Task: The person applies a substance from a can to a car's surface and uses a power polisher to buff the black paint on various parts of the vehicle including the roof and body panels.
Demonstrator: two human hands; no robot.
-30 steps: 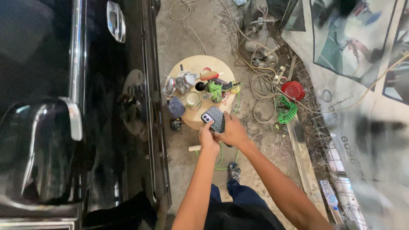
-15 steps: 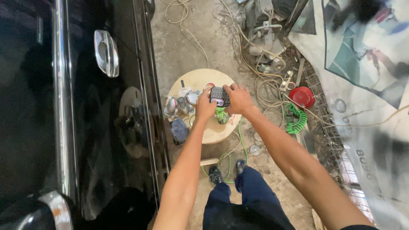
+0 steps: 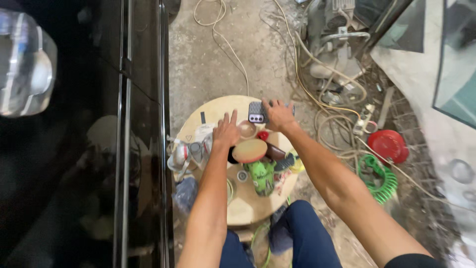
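right hand lies flat on phone, left hand spread, both grips apart; green polisher, pad, cups crowd counter.

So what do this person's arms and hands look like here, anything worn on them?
Both forearms are bare down to the hands. The left hand and right hand wear no gloves, and no watch, ring or bracelet shows. The only sleeve in view is a black sleeve edge at the right upper arm. Dark blue trousers show below.
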